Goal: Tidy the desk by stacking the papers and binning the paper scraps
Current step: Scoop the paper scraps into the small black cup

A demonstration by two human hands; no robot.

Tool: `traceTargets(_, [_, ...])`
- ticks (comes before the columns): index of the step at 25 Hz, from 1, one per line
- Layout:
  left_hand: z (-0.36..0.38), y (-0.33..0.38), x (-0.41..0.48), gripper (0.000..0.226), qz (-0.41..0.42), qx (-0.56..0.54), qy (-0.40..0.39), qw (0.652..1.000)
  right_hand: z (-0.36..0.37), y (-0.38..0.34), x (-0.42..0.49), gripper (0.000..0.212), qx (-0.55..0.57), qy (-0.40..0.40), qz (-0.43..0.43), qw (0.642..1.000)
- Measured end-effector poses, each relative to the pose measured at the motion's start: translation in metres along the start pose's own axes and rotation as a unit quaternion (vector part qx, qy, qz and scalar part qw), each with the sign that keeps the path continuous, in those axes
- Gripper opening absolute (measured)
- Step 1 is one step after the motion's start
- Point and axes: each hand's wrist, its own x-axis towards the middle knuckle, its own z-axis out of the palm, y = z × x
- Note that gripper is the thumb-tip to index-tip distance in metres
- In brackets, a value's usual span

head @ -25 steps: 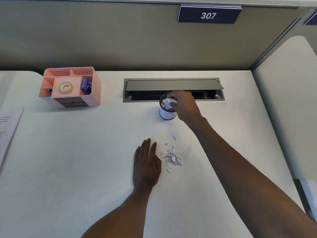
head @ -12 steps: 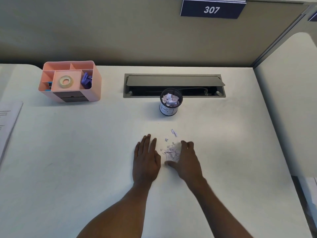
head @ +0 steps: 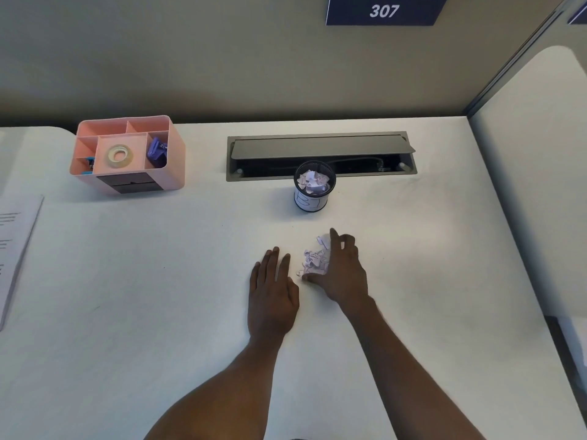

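White desk [head: 127, 312]: we see it mostly bare, apart from one small heap.
Scraps [head: 314, 260]: a loose pile lies between our hands, short of the bin.
Bin [head: 313, 192]: a small cup near the cable slot, already holding crumpled bits.
Right hand [head: 344, 274]: its grip is curled around the pile, not yet closed on it.
Left hand [head: 273, 296]: flat, open, holding nothing.
Papers [head: 16, 246]: sheets at the left edge; we cannot tell whether they are stacked.
Left to do: we judge one last scoop remains.

Right hand [head: 341, 274] cups paper scraps [head: 314, 259]; left hand [head: 272, 296] flat.
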Motion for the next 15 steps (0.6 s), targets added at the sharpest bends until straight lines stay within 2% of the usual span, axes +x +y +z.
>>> traceTargets(1, [0.000,0.000,0.000,0.053,-0.001,0.000,0.000,1.000,-0.002,0.000,0.004,0.114,-0.037,-0.017,-0.017,0.999])
traceTargets(2, [0.000,0.000,0.000,0.054,-0.002,-0.001,-0.001,1.000,-0.004,0.000,0.005,0.109,-0.059,-0.030,-0.037,0.997])
traceTargets(6, [0.002,-0.001,0.001,0.054,-0.003,0.003,-0.005,1.000,-0.001,-0.002,0.000,0.057,-0.101,-0.018,-0.104,0.989])
traceTargets(9, [0.002,-0.001,0.002,0.056,-0.003,0.007,-0.008,1.000,0.006,0.000,-0.008,0.026,-0.140,0.013,-0.138,0.980])
traceTargets(13, [0.002,-0.001,0.001,0.055,-0.005,0.005,-0.007,1.000,0.010,0.016,-0.009,0.012,-0.117,0.035,-0.146,0.982])
traceTargets(15, [0.003,-0.001,0.000,0.055,-0.006,0.006,-0.008,1.000,0.003,0.021,-0.003,0.009,-0.036,0.043,-0.118,0.991])
